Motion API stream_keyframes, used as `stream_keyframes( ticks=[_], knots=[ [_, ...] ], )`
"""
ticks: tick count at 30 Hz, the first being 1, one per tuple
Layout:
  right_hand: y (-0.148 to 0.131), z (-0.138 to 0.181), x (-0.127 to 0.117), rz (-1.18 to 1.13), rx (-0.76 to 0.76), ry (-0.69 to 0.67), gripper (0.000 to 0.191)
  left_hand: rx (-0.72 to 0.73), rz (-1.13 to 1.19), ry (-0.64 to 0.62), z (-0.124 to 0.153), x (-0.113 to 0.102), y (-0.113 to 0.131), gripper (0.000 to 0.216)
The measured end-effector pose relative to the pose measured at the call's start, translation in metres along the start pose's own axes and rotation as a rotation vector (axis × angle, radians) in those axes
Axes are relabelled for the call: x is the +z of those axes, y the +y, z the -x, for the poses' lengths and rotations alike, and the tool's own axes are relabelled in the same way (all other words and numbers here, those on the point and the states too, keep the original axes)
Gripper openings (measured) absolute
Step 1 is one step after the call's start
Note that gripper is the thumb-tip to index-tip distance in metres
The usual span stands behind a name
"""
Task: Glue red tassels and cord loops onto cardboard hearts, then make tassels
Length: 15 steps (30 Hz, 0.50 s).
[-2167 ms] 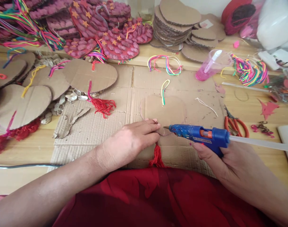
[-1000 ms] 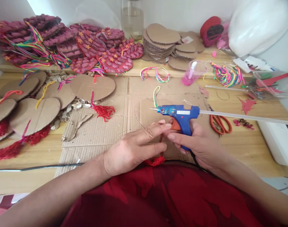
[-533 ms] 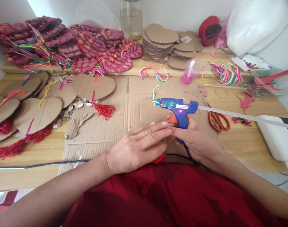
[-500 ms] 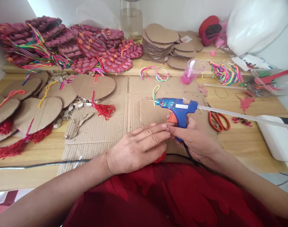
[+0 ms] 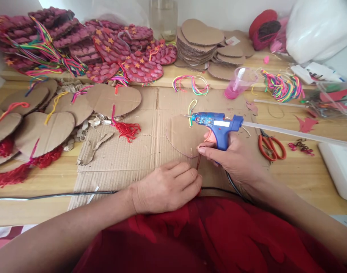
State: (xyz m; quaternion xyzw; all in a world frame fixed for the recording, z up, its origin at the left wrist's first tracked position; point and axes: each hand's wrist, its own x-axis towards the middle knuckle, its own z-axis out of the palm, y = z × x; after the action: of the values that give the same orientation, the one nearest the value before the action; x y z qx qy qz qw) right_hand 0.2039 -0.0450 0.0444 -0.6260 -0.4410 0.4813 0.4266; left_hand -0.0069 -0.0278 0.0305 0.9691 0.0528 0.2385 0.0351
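My right hand (image 5: 233, 155) grips a blue hot glue gun (image 5: 226, 134) with an orange trigger. A clear glue stick (image 5: 281, 131) sticks out of its back, and its nozzle points left over a rounded cardboard piece (image 5: 180, 138). A yellow and green cord loop (image 5: 192, 108) lies at that piece's top edge. Between my right thumb and finger is the end of a dark red cord (image 5: 198, 162). The cord runs down to my left hand (image 5: 169, 187), whose fingers are closed round a red tassel (image 5: 200, 192), mostly hidden against my lap.
Finished-looking cardboard pieces (image 5: 45, 132) with tassels lie left, near shells (image 5: 98, 122). Decorated pink pieces (image 5: 139, 68) and stacked cardboard shapes (image 5: 201, 36) sit behind. Rightward are a pink cup (image 5: 233, 91), orange-handled scissors (image 5: 271, 149) and a white box (image 5: 338, 167). A black cable (image 5: 62, 196) crosses the front.
My left hand has drawn down and away from my right hand, its fingers now curled. The dark red cord shows stretched between the two hands. The view has shifted slightly.
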Motion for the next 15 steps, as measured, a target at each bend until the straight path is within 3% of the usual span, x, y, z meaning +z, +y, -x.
stream_keyframes(
  ticks=[4,7,11,15],
  knots=[
    [-0.003,0.003,0.001,-0.074,0.046,0.013,0.031,-0.127,0.18,0.083,0.001,0.0,0.0,0.027],
    [-0.004,0.01,0.002,-0.158,0.118,0.001,0.034,-0.217,0.417,0.06,0.001,0.0,0.0,0.023],
    [-0.008,0.019,0.001,-0.213,0.17,-0.007,0.037,-0.217,0.665,0.054,0.0,-0.005,0.003,0.02],
    [-0.014,0.026,-0.004,-0.219,0.153,-0.012,0.03,-0.246,0.74,0.104,-0.002,-0.008,0.008,0.017]
  ],
)
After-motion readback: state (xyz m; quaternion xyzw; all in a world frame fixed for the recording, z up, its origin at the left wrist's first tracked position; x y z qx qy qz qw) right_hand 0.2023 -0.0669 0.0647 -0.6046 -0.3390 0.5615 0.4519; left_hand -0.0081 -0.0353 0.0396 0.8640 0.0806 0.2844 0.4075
